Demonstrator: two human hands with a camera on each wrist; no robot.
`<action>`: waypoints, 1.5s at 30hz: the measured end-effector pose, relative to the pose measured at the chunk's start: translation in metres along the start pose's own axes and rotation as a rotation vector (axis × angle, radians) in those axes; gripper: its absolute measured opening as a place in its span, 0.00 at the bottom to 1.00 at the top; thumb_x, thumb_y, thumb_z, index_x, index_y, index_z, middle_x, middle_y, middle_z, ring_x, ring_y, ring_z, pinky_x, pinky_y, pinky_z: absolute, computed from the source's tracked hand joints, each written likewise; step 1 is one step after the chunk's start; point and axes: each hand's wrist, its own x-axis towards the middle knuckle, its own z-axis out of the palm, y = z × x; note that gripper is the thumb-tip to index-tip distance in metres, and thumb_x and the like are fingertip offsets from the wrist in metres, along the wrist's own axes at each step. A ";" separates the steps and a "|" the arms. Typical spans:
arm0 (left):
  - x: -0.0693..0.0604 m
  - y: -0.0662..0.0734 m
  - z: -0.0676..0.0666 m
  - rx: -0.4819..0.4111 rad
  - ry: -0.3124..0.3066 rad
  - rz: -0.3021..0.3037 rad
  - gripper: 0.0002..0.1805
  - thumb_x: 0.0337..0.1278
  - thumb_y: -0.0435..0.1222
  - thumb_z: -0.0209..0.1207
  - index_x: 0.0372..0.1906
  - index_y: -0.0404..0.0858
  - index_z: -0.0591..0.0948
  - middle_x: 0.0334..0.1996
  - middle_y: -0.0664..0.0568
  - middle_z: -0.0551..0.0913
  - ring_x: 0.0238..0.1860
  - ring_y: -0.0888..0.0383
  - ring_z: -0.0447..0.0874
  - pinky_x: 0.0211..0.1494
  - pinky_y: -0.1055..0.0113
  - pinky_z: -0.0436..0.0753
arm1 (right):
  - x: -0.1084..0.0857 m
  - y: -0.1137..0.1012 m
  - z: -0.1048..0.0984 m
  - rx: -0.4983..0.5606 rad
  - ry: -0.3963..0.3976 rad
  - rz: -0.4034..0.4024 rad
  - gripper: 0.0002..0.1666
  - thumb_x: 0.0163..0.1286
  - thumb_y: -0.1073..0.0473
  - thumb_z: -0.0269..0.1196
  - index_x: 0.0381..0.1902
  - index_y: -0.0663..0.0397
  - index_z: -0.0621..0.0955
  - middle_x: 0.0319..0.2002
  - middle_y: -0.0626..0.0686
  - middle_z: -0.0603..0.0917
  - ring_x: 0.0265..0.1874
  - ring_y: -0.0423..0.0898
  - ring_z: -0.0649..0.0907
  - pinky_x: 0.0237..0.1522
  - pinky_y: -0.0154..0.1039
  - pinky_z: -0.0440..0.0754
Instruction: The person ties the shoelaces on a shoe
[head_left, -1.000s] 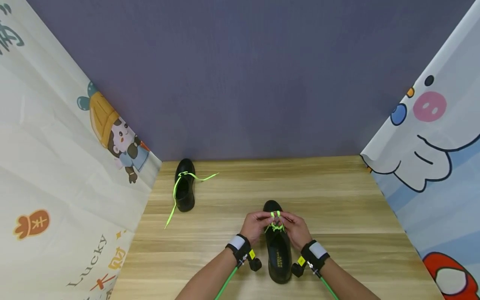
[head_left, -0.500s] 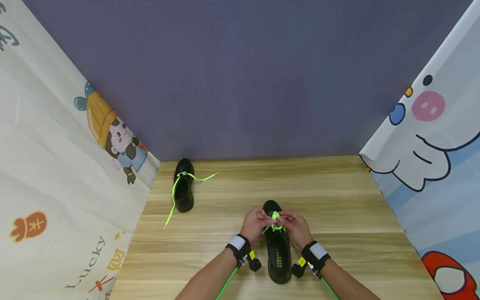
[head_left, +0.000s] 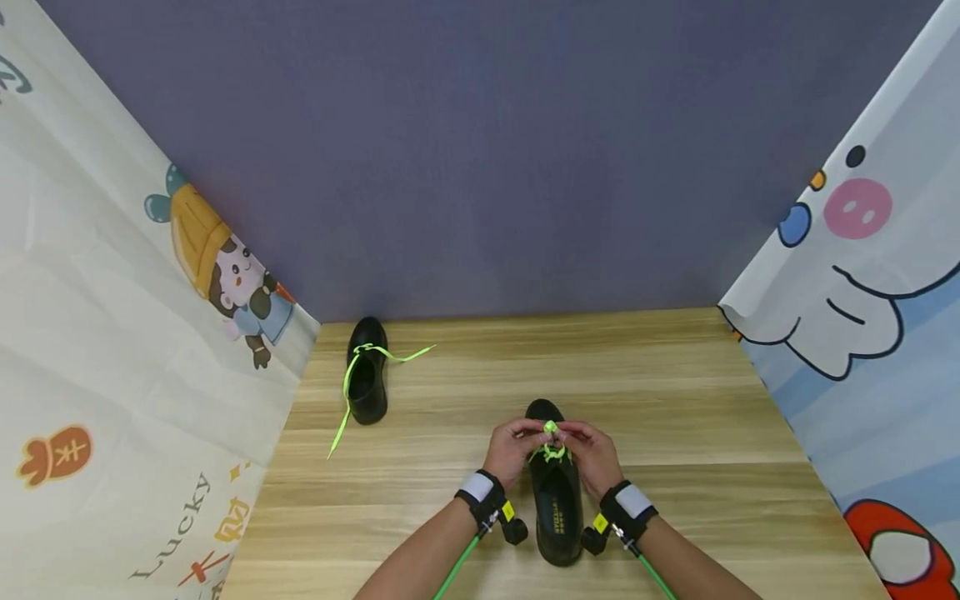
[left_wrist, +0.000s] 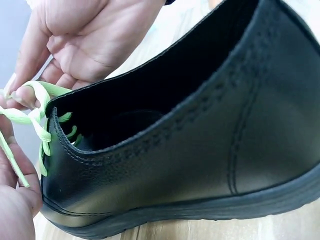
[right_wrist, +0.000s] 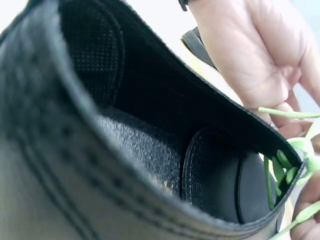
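Observation:
A black leather shoe [head_left: 558, 517] stands on the wooden surface, toe pointing away from me, bright green lace [left_wrist: 37, 114] through its eyelets. My left hand [head_left: 512, 450] pinches the lace from the left, just above the shoe's tongue. From the right, my right hand [head_left: 595, 458] pinches it too, the fingertips of both hands nearly meeting. Between them a small bright loop [head_left: 551, 427] sticks up. In the right wrist view a loose lace end [right_wrist: 287, 113] lies across the left hand [right_wrist: 255, 55]. Fingers partly hide the knot.
A second black shoe [head_left: 367, 379] stands at the back left, its green lace [head_left: 408, 357] untied and spread to both sides. A dark wall [head_left: 480, 167] rises behind the wooden surface [head_left: 675, 400]. Printed white cloths hang along the left [head_left: 97, 333] and right [head_left: 870, 283].
Two separate loops stood up between my hands a second ago; they came together, and now one small bunched loop shows there. My fingers have shifted slightly on the lace. Both shoes stay in place.

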 end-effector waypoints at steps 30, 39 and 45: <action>-0.006 0.009 0.015 0.328 0.200 0.083 0.03 0.52 0.28 0.71 0.32 0.33 0.88 0.30 0.53 0.88 0.31 0.63 0.85 0.35 0.70 0.83 | -0.004 -0.011 0.003 -0.862 -0.065 -0.531 0.19 0.58 0.74 0.70 0.49 0.63 0.85 0.32 0.51 0.84 0.30 0.43 0.80 0.34 0.39 0.79; -0.006 0.005 0.015 0.296 0.189 0.099 0.03 0.53 0.26 0.70 0.33 0.30 0.88 0.32 0.50 0.88 0.31 0.65 0.85 0.35 0.72 0.83 | -0.004 -0.011 0.006 -0.904 -0.131 -0.544 0.20 0.61 0.75 0.66 0.53 0.68 0.84 0.35 0.50 0.71 0.32 0.43 0.73 0.32 0.35 0.71; -0.007 0.008 0.016 0.299 0.187 0.076 0.03 0.55 0.28 0.70 0.34 0.32 0.88 0.32 0.50 0.88 0.32 0.63 0.85 0.35 0.72 0.82 | -0.005 -0.009 0.004 -0.919 -0.113 -0.651 0.21 0.59 0.77 0.68 0.53 0.70 0.83 0.41 0.55 0.71 0.34 0.44 0.76 0.32 0.35 0.74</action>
